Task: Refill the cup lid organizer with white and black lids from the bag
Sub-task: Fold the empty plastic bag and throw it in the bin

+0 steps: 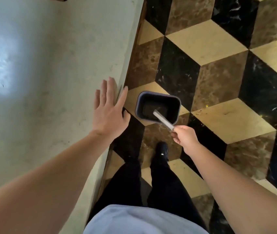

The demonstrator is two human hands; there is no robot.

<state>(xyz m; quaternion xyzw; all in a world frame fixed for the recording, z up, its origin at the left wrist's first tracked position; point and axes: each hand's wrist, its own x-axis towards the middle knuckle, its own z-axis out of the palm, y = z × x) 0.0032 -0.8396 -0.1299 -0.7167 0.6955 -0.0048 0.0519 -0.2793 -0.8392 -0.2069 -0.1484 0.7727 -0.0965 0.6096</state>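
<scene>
Polished marble floor, cube-pattern tiles in black, brown, cream. Right hand pinches end of thin flat silvery strip, other end angled into dark rectangular plastic bin with rounded corners standing on floor. Left hand flat, fingers spread, on edge of pale smooth stone counter, holding nothing. Lids, bag, organizer: not visible.

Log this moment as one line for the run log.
left hand: open, flat on counter edge | right hand: pinches flat grey strip over dark bin on floor | lids, bag, organizer: not in view
</scene>
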